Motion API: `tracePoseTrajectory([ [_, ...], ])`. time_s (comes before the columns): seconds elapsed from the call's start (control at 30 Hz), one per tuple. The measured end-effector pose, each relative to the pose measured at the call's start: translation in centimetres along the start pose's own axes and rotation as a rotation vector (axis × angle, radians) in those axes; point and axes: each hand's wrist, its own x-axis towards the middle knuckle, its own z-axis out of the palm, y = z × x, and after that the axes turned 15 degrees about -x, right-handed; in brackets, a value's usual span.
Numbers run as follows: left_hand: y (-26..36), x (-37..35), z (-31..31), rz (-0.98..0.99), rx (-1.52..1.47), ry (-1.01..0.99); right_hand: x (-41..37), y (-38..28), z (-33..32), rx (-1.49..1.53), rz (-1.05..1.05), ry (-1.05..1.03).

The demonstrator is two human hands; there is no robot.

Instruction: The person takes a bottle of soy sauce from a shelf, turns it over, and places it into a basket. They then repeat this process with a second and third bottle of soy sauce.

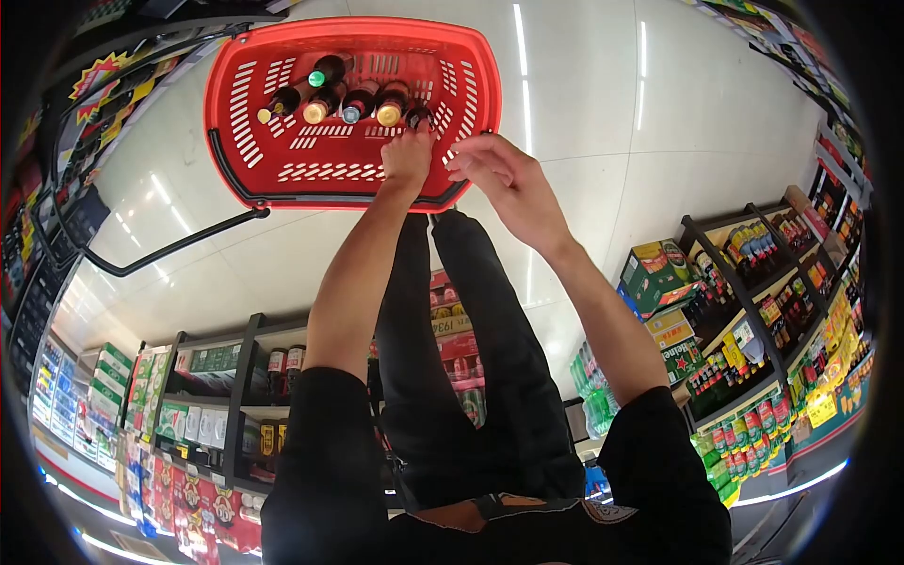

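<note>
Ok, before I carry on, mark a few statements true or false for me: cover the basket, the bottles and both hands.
1. The shopping basket is red. True.
2. The right hand holds a bottle. False: no bottle is in it; it is beside the basket's right end.
3. The left hand has its fingers at the rightmost bottle in the basket. True.
4. All the bottles in the basket have green caps. False: one green cap shows, and others are gold or blue.
5. Several bottles lie inside the basket. True.
</note>
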Motion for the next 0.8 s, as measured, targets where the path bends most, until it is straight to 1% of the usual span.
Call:
tracePoseTrajectory([
  [0.1,0.0,-0.1,-0.3,-0.037,-0.03,-0.026,-0.1,0.0,0.2,-0.004,-0.003,-0.005],
  [0.23,0.3,-0.2,-1.2,-0.012,-0.028,0.007,-0.4,-0.3,0.3,-0.017,-0.015,-0.012],
  [0.3,1.0,-0.6,-2.2,-0.053,-0.001,-0.148,-0.8,-0.8,0.2,-0.023,-0.022,-0.009],
  [0.33,1.3,-1.1,-2.8,-0.051,0.002,-0.145,-1.1,-1.1,0.2,-0.032,-0.022,-0.017],
  [0.4,1.7,-2.7,-4.1,0.123,0.071,-0.151,-2.0,-1.8,0.1,-0.034,-0.028,-0.022],
  [0.43,1.9,-3.8,-4.8,0.217,0.091,-0.054,-2.5,-2.0,0.1,-0.024,-0.024,-0.022],
  [0.47,2.1,-4.9,-5.6,0.222,0.101,-0.044,-3.0,-2.3,0.0,-0.015,-0.025,-0.022],
  [0.53,3.5,-8.1,-8.2,0.243,-0.072,0.041,-4.5,-3.0,-0.1,0.005,-0.04,-0.003],
  [0.6,5.2,-11.8,-11.1,0.222,-0.275,0.136,-6.4,-4.4,-0.4,0.028,-0.066,0.016],
  [0.63,6.1,-14.1,-12.9,0.235,-0.391,0.148,-7.6,-5.3,-0.6,0.054,-0.054,0.01],
  [0.67,7.1,-16.5,-14.6,0.203,-0.628,0.126,-8.7,-6.3,-0.8,0.078,-0.049,0.0],
  [0.7,8.3,-18.7,-16.4,0.115,-0.89,0.057,-9.9,-7.1,-0.8,0.091,-0.094,0.028],
  [0.73,9.5,-21.2,-18.4,0.16,-0.965,0.076,-10.9,-8.2,-1.0,0.097,-0.125,0.028],
  [0.8,12.9,-25.6,-23.2,0.127,-1.067,0.068,-13.3,-10.6,-1.6,0.105,-0.134,0.045],
])
